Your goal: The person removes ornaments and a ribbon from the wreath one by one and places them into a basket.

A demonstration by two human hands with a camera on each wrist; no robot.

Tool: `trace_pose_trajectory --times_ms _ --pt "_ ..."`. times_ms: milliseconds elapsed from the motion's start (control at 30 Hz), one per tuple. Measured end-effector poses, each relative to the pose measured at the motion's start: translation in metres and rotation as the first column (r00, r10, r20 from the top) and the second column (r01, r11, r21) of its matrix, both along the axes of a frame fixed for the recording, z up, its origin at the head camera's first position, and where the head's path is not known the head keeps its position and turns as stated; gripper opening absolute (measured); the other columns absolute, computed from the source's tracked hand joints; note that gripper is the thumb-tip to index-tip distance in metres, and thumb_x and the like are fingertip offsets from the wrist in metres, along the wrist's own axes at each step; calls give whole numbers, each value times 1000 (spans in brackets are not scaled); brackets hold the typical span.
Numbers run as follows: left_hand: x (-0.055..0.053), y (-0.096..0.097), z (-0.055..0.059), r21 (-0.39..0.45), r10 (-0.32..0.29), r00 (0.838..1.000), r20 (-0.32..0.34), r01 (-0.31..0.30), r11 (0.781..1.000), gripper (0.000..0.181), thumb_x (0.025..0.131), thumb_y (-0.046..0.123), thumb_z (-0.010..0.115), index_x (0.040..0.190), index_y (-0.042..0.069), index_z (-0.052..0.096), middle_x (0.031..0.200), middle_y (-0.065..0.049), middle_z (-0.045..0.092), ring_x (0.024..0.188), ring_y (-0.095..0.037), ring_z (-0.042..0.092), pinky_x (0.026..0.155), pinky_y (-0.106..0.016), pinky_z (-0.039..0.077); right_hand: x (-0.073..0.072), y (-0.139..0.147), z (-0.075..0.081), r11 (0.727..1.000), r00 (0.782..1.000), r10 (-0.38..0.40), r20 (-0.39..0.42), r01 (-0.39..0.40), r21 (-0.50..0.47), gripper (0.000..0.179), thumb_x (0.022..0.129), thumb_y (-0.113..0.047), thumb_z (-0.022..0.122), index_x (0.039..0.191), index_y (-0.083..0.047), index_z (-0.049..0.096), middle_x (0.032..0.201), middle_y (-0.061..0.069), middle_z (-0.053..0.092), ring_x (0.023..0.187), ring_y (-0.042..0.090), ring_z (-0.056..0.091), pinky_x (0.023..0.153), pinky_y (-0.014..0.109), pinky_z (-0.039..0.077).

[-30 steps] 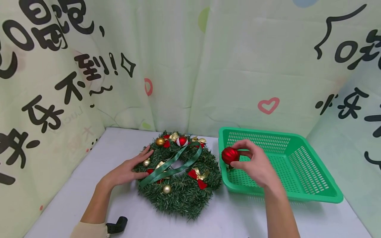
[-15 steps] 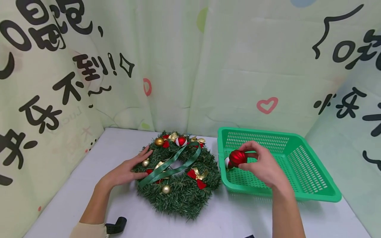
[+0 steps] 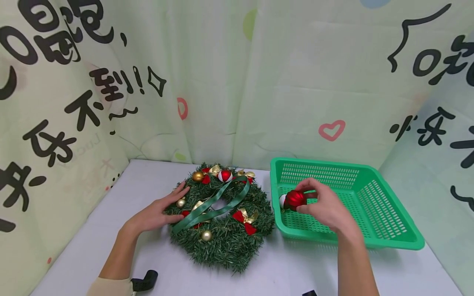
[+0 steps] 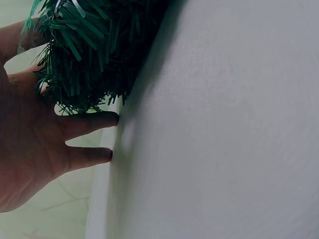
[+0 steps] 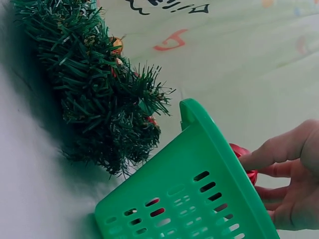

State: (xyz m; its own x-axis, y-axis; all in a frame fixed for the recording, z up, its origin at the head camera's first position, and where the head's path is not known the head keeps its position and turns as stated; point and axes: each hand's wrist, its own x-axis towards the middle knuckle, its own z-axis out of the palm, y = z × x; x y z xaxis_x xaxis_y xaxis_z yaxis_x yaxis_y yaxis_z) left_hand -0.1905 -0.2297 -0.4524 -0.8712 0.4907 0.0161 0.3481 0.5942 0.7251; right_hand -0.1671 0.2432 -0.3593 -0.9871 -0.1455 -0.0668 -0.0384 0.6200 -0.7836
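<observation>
The right hand (image 3: 326, 207) is pinching a shiny red ball (image 3: 296, 200) between thumb and fingers at the left end of the green basket (image 5: 179, 164), and a red-and-white ball (image 3: 282, 201) is sitting close by there, though whether the two are touching is not showing. The left hand (image 3: 157, 211) is resting with spread fingers on the far left side of the wreath (image 3: 222, 250), which is lying just left of the basket. Handling the ball well is probably calling for a light pinch, since a smooth round shell is likely to be slipping under a hard squeeze; keeping it apart from its neighbour should be sparing both from knocking. As for edges, the basket's left rim is standing between ball and wreath, so any crossing there is needing lift, and the loose green ribbon (image 3: 235, 202), left of the basket, is offering a possible snag. A curtain (image 3: 211, 82) is hanging behind the basket, the tabletop's (image 3: 266, 283) right edge is running near its near right corner, and more room is stretching on its near side.
</observation>
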Motion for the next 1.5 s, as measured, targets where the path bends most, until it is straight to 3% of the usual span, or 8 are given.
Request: trace_pose_trajectory --times_ms 533,900,1300,1500 --pt "0 1 1 -3 5 1000 12 -5 1000 81 100 32 70 167 22 26 177 -5 7 159 -45 15 118 -74 25 -10 -5 -19 996 998 64 14 -65 57 41 85 -4 80 122 -5 63 126 16 66 118 37 63 81 39 59" --pt "0 1 1 -13 7 1000 12 -7 1000 82 100 30 70 168 22 24 177 -5 6 159 -45 15 118 -74 25 -12 -10 -23 996 997 55 56 -59 69 44 84 0 79 125 -2 63 130 23 63 116 43 63 76 41 61" --pt "1 0 1 0 3 1000 13 -3 1000 81 100 31 70 167 21 26 177 -5 7 159 -45 15 118 -74 25 -12 -7 -24 993 998 42 43 -46 110 42 87 -3 76 128 -5 65 135 19 63 125 42 61 88 46 59" --pt "1 0 2 -4 3 1000 9 -3 1000 81 100 29 70 167 21 26 177 -6 7 159 -46 15 117 -74 26 -11 -6 -23 993 998 27 49 -32 111 41 88 -4 75 128 -5 65 138 20 61 127 44 60 88 46 60"
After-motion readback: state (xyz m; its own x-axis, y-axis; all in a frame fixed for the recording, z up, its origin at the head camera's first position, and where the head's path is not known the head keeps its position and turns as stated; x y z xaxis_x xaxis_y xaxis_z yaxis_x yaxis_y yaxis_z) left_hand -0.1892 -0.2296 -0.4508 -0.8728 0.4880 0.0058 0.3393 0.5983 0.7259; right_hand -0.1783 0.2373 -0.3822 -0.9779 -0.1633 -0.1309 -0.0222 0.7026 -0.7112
